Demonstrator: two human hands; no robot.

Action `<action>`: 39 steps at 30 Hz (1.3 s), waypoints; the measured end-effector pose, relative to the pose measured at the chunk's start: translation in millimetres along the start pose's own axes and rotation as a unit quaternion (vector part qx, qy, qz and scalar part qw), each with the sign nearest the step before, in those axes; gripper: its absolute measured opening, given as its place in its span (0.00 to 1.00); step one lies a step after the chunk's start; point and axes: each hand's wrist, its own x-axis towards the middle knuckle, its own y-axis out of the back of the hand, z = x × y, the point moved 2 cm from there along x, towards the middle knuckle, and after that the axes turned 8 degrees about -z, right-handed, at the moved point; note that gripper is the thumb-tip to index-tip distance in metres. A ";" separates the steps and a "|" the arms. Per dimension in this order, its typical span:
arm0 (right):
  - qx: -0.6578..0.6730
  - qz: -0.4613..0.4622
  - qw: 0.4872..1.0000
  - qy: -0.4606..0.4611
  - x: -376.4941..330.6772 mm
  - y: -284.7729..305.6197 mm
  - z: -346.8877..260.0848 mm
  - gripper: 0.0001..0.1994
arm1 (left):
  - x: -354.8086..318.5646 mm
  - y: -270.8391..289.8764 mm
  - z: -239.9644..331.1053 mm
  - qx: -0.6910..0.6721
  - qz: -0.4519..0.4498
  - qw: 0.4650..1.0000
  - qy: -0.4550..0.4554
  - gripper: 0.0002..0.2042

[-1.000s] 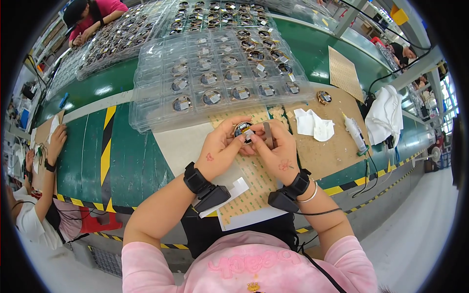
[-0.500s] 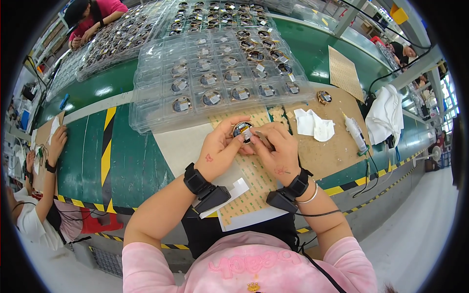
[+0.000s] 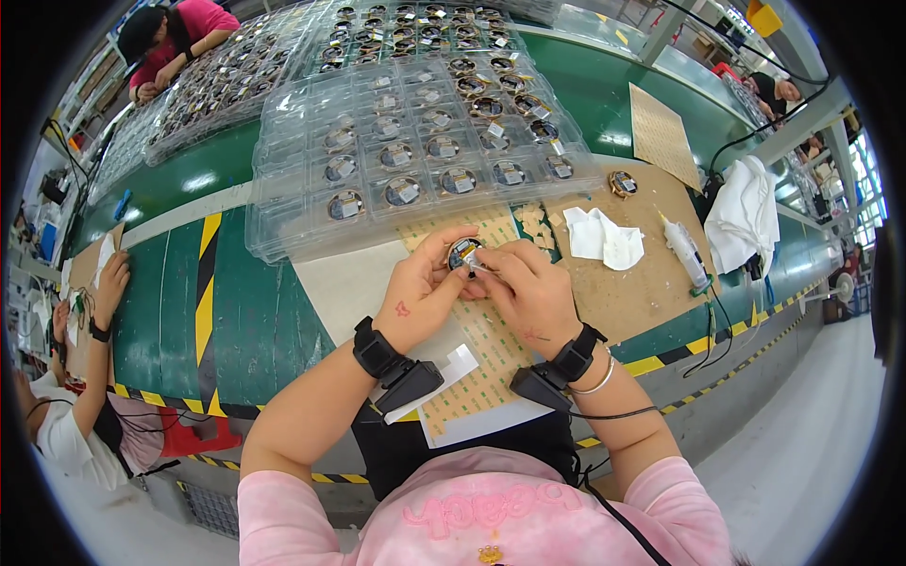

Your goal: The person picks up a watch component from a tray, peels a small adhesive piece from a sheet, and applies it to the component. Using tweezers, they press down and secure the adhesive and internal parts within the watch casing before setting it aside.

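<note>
Held in the fingers of my left hand (image 3: 421, 285) is a small round electronic module (image 3: 461, 253) with a gold-coloured rim, its dark circuit side facing up. My right hand (image 3: 536, 291) is closed around slim metal tweezers (image 3: 483, 271), mostly hidden by the fingers. Their tip and my right fingertips meet the near right part of the module, by a small pale piece on it. Under both hands lies a yellowish adhesive sheet (image 3: 469, 387) with printed marks.
Beyond my hands sits a clear plastic tray (image 3: 283, 212) of similar modules. To the right are a loose module (image 3: 623, 183), white wipes (image 3: 604, 241), a glue syringe (image 3: 686, 255) with a cable, and a white cloth (image 3: 746, 212). Other people work at left and far left.
My right hand has shifted slightly, its fingers drawn closer together at the module. The tweezers' body, visible before, is now mostly hidden. The module stays in my left hand.
</note>
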 end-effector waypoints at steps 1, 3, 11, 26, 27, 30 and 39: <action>-0.017 -0.011 1.000 0.001 0.5 1.8 -1.5 0.13 | 0.6 -0.8 -0.6 0.001 0.004 1.000 -0.002 0.21; -0.034 -0.020 0.999 0.001 -0.1 4.0 -1.3 0.13 | 1.5 -2.9 -1.3 0.006 0.003 1.000 0.002 0.22; -0.041 -0.028 0.999 -0.002 -3.2 13.4 1.3 0.12 | 7.7 -9.4 -0.2 0.021 -0.011 1.000 0.016 0.22; 0.221 -0.030 0.951 -0.213 -0.6 20.3 15.6 0.09 | 10.5 -13.4 1.6 -0.020 -0.040 0.998 0.033 0.21; 0.221 -0.030 0.951 -0.213 0.2 21.1 17.4 0.09 | 10.7 -13.2 2.4 -0.019 -0.041 0.998 0.031 0.21; 0.271 -0.098 0.926 -0.242 0.4 22.0 25.0 0.10 | 11.8 -12.0 3.0 -0.017 -0.044 0.999 0.026 0.21; 0.255 -0.111 0.927 -0.251 0.1 13.9 24.2 0.13 | 11.1 -16.2 3.4 0.050 -0.050 0.997 -0.004 0.22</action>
